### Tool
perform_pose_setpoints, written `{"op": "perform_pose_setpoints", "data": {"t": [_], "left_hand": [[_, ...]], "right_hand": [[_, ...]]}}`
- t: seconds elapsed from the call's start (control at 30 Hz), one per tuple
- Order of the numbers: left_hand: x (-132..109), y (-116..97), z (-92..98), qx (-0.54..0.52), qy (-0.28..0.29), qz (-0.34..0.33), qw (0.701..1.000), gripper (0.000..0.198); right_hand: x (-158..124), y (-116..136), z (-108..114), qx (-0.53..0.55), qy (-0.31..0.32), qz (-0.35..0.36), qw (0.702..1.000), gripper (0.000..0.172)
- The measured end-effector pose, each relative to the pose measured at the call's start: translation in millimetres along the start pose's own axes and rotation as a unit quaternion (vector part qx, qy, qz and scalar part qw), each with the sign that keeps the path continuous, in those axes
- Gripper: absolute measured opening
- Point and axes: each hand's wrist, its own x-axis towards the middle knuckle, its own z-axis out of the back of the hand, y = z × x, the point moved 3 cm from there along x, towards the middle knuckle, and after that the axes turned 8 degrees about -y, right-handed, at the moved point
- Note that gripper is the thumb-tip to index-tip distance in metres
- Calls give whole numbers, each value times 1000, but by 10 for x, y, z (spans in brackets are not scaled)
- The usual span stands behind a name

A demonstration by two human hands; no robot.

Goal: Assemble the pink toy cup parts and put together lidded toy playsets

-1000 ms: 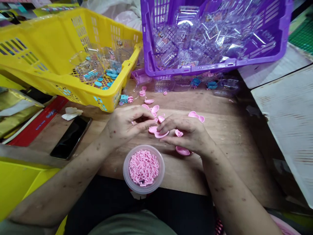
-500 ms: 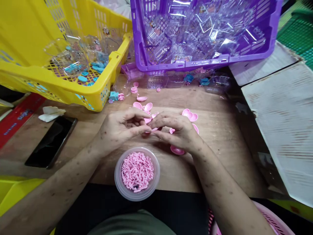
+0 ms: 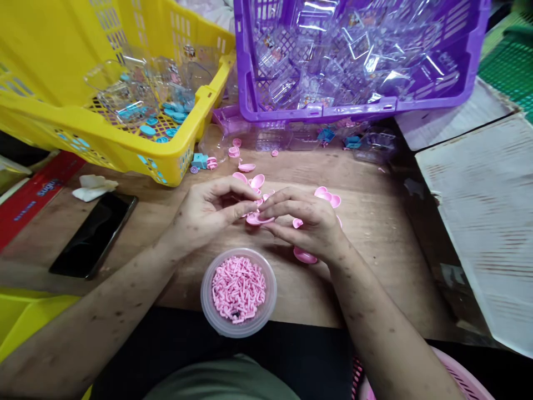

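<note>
My left hand (image 3: pixel 208 211) and my right hand (image 3: pixel 308 222) meet over the middle of the wooden table (image 3: pixel 375 233). Both pinch a flat pink plastic piece (image 3: pixel 259 219) between their fingertips. More pink pieces (image 3: pixel 328 195) lie scattered around and partly under my right hand. Just in front of my hands stands a small clear round tub (image 3: pixel 239 292) filled with tiny pink parts.
A yellow crate (image 3: pixel 125 144) with clear cases and blue bits sits at the back left. A purple crate (image 3: pixel 358 105) of clear plastic cases stands behind. A black phone (image 3: pixel 94 234) and crumpled tissue (image 3: pixel 94 186) lie left; white boards (image 3: pixel 487 194) on the right.
The view shifted slightly. My hands stay together on the pink piece, which shows a little more between the fingertips now.
</note>
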Motion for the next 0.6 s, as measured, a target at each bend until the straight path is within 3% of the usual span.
{"op": "perform_pose_setpoints", "data": {"t": [0.13, 0.4, 0.6], "left_hand": [[21, 21, 18, -20, -7, 12, 1000, 26], [2, 20, 36, 0, 4, -13, 1000, 19], [-10, 42, 16, -7, 34, 17, 999, 20]], "right_hand": [[28, 29, 31, 10, 7, 5, 1000, 10], [-4, -29, 24, -15, 7, -5, 1000, 8], [-4, 1, 29, -16, 13, 0, 1000, 6]]}}
